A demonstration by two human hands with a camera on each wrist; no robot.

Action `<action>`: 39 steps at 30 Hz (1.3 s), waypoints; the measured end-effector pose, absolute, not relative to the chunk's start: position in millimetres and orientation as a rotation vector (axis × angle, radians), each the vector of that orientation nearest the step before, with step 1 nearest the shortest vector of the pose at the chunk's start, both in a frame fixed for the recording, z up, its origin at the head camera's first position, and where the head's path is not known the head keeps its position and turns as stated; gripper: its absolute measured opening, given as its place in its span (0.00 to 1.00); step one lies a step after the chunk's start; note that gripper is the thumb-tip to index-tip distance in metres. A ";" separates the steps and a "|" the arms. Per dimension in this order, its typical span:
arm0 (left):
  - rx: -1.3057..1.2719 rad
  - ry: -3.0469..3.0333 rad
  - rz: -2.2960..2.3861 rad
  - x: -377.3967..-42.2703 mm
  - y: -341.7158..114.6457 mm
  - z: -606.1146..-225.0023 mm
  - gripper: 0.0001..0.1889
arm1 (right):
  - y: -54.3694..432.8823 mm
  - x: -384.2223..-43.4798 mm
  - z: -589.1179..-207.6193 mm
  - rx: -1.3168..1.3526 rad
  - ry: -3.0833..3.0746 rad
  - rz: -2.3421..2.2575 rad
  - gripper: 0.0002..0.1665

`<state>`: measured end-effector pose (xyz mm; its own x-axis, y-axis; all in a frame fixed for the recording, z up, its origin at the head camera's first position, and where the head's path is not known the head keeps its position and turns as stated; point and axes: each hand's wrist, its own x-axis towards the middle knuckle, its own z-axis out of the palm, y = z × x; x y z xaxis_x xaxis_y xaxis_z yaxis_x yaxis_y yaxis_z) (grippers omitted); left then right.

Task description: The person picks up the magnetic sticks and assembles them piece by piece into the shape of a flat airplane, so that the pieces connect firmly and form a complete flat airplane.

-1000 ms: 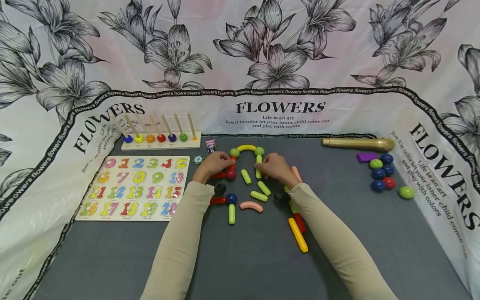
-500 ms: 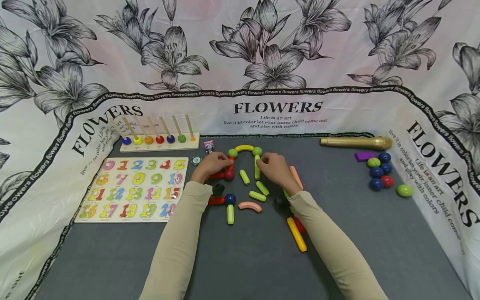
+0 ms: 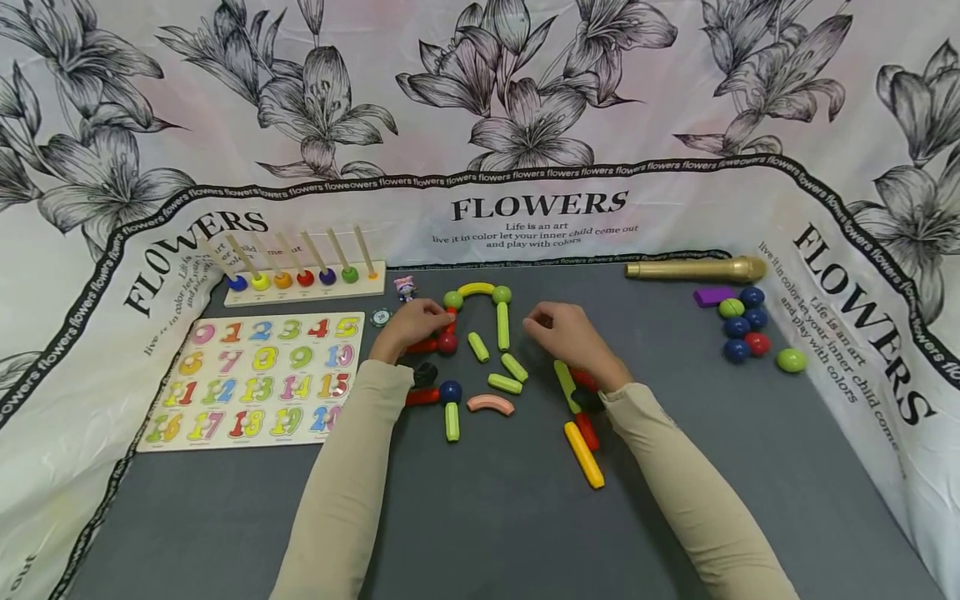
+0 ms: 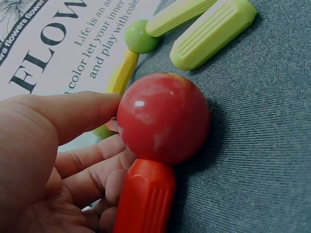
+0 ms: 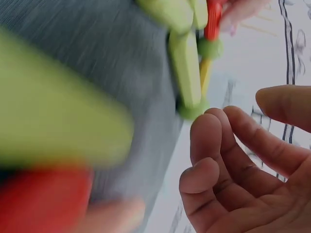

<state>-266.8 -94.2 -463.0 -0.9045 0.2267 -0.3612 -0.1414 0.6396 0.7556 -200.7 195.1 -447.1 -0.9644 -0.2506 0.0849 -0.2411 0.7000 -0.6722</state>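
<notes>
My left hand (image 3: 412, 327) pinches a red stick (image 5: 213, 20) that runs between a green ball (image 3: 453, 300) and a red ball (image 3: 447, 343). A second red stick (image 4: 145, 196) leads off the red ball, alongside my curled fingers. A yellow curved stick (image 3: 477, 288) bridges that green ball to another green ball (image 3: 502, 294), from which a light green stick (image 3: 503, 327) extends toward me. Right of this stick, my right hand (image 3: 567, 335) hovers apart with loosely bent fingers, holding nothing.
Loose green sticks (image 3: 505, 383) and a pink curved stick (image 3: 491, 404) lie mid-table. A blue ball (image 3: 450, 392) joins red and green sticks. More sticks (image 3: 583, 455) lie below my right wrist. Number board (image 3: 255, 383) and peg stand (image 3: 307, 287) are left; gold microphone (image 3: 697, 269) and balls (image 3: 736, 350) right.
My right hand has let go of the light green stick and moved off to the right. The left hand keeps its pinch on the red stick. The head view has shifted slightly.
</notes>
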 end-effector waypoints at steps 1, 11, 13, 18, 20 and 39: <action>0.061 2.439 1.172 -266.6 -95.3 -462.7 0.22 | 203.0 -198.9 -445.1 -0.409 2.885 -1.138 0.12; 0.023 2.440 1.168 -267.9 -105.8 -458.4 0.23 | 320.4 -177.3 -435.0 -0.143 3.150 -1.027 0.15; 0.013 2.434 1.165 -268.7 -107.3 -457.4 0.23 | 344.5 -173.5 -437.3 -0.089 3.217 -0.997 0.15; -0.014 2.410 1.172 -269.2 -106.5 -454.6 0.23 | 388.7 -163.4 -443.3 0.083 3.307 -0.859 0.15; -0.032 2.411 1.169 -269.1 -105.3 -455.2 0.23 | 398.8 -157.6 -446.8 0.165 3.300 -0.796 0.16; -0.030 2.422 1.155 -267.5 -89.4 -458.4 0.23 | 431.7 -158.5 -454.9 0.205 3.386 -0.599 0.22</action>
<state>-267.5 -89.4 -458.4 -0.8966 0.1712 -0.4085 -0.2096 0.6484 0.7319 -158.5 431.7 -454.9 -0.9476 0.1662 0.2728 0.0626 0.9340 -0.3517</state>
